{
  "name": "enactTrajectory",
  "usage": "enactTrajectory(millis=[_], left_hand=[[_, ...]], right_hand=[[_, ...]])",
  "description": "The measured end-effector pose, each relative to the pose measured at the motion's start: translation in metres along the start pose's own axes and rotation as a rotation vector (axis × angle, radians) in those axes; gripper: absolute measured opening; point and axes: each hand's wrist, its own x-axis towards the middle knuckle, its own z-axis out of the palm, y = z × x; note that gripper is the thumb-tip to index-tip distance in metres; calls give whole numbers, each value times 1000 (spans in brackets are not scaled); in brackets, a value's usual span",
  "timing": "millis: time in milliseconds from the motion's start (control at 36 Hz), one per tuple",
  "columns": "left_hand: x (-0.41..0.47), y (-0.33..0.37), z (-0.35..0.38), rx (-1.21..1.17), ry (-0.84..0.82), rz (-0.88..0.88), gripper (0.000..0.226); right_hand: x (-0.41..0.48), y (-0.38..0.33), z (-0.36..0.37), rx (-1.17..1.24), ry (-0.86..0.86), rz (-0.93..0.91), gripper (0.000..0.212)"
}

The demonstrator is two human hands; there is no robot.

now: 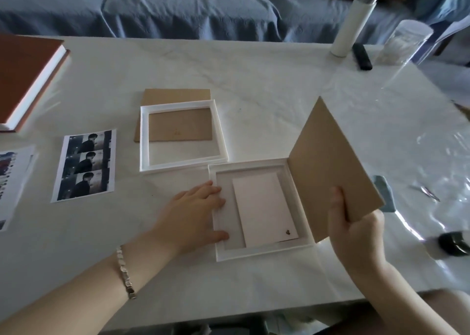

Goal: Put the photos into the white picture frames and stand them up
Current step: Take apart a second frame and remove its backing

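Note:
A white picture frame lies face down near the table's front edge, with a photo lying face down inside it, white back up. My left hand rests flat on the frame's left rim, fingers spread. My right hand grips the lower corner of a brown backing board, held tilted up over the frame's right side. A second white frame lies empty behind, partly over another brown backing board. A printed photo sheet lies to the left.
A brown book lies at the far left, another printed sheet at the left edge. A white bottle, a black remote and a clear glass stand at the back right. Crinkled plastic film covers the right side. A dark round object lies right.

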Motion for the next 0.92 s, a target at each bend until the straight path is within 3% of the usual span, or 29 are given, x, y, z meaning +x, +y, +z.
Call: enactTrajectory(millis=[139,222,306,528,667,750,806,861,917], left_hand=[[0,2,-3,-12,28,1,76],[1,7,-3,33,69,-5,103],[1,11,-2,96,74,-7,112],[2,11,-3,103,38,-21,115],[0,15,-3,62,19,-28,91],[1,14,-3,69,3,-30,90],[1,13,-4,63,-9,-30,90],[3,13,-5,60,-3,-21,89],[5,14,-8,75,-7,-12,86]], right_hand=[[0,-3,0,-102,-110,-10,20],[2,-16,2,-161,-172,-149,34],[6,-19,0,-177,-190,-209,38],[18,-29,-7,-232,-123,-422,37],[33,-34,-11,-285,-48,-540,75],[45,-37,-6,-187,-37,-516,69],[53,-36,1,-100,-16,-456,37],[65,-31,14,-24,18,-250,6],[83,-23,30,77,54,55,19]])
